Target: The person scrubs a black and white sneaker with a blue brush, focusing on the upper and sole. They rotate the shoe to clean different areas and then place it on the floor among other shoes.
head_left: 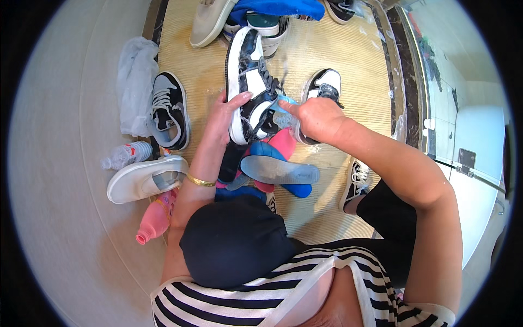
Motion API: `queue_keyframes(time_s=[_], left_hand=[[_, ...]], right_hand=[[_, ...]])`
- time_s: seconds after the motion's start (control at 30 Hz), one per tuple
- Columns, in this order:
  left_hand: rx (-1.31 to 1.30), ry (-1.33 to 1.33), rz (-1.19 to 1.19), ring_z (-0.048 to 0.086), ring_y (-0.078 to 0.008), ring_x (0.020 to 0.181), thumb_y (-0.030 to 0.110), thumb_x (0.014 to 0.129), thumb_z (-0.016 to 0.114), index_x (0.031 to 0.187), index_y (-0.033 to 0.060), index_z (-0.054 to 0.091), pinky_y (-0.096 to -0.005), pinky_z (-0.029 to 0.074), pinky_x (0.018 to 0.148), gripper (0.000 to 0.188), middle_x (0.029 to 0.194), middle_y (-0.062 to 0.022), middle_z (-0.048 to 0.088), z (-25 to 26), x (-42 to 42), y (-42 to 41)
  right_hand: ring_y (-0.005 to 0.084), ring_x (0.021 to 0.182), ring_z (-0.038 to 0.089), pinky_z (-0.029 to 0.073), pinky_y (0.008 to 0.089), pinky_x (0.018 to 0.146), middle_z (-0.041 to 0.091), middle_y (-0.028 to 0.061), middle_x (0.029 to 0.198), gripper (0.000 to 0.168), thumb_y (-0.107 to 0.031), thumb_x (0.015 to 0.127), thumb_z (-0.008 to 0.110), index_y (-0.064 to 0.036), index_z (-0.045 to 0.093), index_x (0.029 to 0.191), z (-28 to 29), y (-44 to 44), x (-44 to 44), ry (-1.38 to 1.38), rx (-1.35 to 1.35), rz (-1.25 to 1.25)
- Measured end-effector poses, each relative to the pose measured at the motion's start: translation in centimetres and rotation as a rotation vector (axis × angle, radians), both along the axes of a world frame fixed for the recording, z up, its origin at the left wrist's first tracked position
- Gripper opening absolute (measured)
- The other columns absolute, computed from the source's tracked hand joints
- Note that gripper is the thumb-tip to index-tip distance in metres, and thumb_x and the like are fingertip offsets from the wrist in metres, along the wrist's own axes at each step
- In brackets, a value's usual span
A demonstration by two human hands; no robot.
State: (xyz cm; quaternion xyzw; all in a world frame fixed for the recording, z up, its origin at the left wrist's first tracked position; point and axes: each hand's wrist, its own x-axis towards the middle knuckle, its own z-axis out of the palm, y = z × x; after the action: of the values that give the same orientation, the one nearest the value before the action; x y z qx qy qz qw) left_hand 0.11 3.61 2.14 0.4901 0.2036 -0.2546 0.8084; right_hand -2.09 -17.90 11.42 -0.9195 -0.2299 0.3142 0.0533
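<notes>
My left hand [229,110] grips a black-and-white sneaker [255,81] by its sole side, with the thumb over the upper. The shoe is tilted on its side and looks wet. My right hand [316,118] is closed around a light-blue scrubbing tool [284,104], probably a brush, held at the sneaker's ankle opening; its working end is partly hidden. Behind the right hand, a similar black-and-white sneaker [327,79] rests on the ribbed floor. Below the held shoe lies a pile of insoles, among them a grey one [280,169] and a pink one [282,142].
On the left are a black sneaker [169,110], a clear plastic bag [137,86], a plastic bottle [128,155], a white slip-on shoe [143,180] and a pink bottle [155,216]. More shoes and a blue cloth [282,7] lie at the far end. A glass panel [445,102] stands right.
</notes>
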Motion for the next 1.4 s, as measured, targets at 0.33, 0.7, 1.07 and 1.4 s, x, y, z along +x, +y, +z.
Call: queue_keyframes(time_s=[0.33, 0.7, 1.07, 1.4], left_hand=[[0.102, -0.273, -0.038, 0.062, -0.0154, 0.083, 0.016, 0.079, 0.067, 0.114, -0.0005, 0.054, -0.0282, 0.051, 0.074, 0.04, 0.098, -0.0083, 0.063, 1.9, 1.2, 1.8], [0.001, 0.046, -0.101, 0.065, -0.0185, 0.083, 0.013, 0.081, 0.068, 0.112, -0.0025, 0.056, -0.0312, 0.053, 0.074, 0.037, 0.097, -0.0121, 0.065, 0.6, -0.8, 0.2], [0.13, -0.339, -0.048, 0.062, -0.0154, 0.083, 0.015, 0.072, 0.074, 0.111, -0.0025, 0.055, -0.0283, 0.05, 0.075, 0.046, 0.097, -0.0094, 0.064, 0.2, 0.7, 1.3], [0.09, -0.144, -0.119, 0.063, -0.0164, 0.081, 0.008, 0.074, 0.073, 0.11, -0.0027, 0.058, -0.0276, 0.051, 0.073, 0.041, 0.098, -0.0099, 0.064, 1.5, -0.2, 0.4]], right_hand=[[0.0248, 0.064, 0.064, 0.049, 0.0367, 0.052, 0.063, 0.0126, 0.072, 0.046, -0.013, 0.081, 0.054, -0.027, 0.057, 0.125, -0.2, 0.4, -0.7, 0.425, 0.354, -0.351], [0.0275, 0.071, 0.066, 0.052, 0.0378, 0.059, 0.065, 0.0135, 0.079, 0.05, -0.014, 0.084, 0.053, -0.017, 0.045, 0.133, 0.6, -0.3, -0.4, -0.028, -0.167, 0.138], [0.0127, 0.054, 0.051, 0.043, 0.0258, 0.051, 0.059, 0.0073, 0.069, 0.041, -0.012, 0.09, 0.049, -0.025, 0.054, 0.129, -3.8, -0.4, -3.6, 0.672, 0.798, -0.646], [0.026, 0.059, 0.063, 0.05, 0.0382, 0.052, 0.062, 0.012, 0.064, 0.055, -0.012, 0.078, 0.057, -0.018, 0.048, 0.132, -0.9, -1.7, -1.7, -0.229, 0.006, 0.092]])
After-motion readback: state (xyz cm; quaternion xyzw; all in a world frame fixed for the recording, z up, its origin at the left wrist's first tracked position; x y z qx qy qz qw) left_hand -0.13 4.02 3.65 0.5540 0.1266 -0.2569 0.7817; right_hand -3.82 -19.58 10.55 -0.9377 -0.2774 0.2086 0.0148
